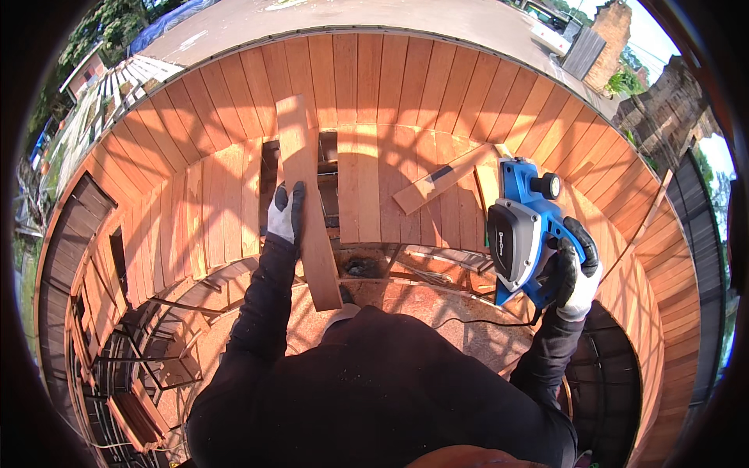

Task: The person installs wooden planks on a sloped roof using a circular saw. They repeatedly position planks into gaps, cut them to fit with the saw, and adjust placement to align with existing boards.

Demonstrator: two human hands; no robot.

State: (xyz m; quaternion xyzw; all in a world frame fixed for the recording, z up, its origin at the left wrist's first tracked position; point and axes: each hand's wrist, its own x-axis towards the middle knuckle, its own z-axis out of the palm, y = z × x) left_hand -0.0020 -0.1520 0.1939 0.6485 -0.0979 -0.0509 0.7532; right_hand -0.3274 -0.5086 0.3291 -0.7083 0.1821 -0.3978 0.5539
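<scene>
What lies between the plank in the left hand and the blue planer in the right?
In the head view, bench slats with a loose, slanted board on them lie between plank and planer; an open gap borders the plank.

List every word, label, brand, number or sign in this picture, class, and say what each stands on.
Black side cover of the blue power planer: white lettering, whose wording I won't copy out.
Round black knob on the planer: pale marking, too small to read.
Wooden board at the left hand: no lettering visible.
</scene>
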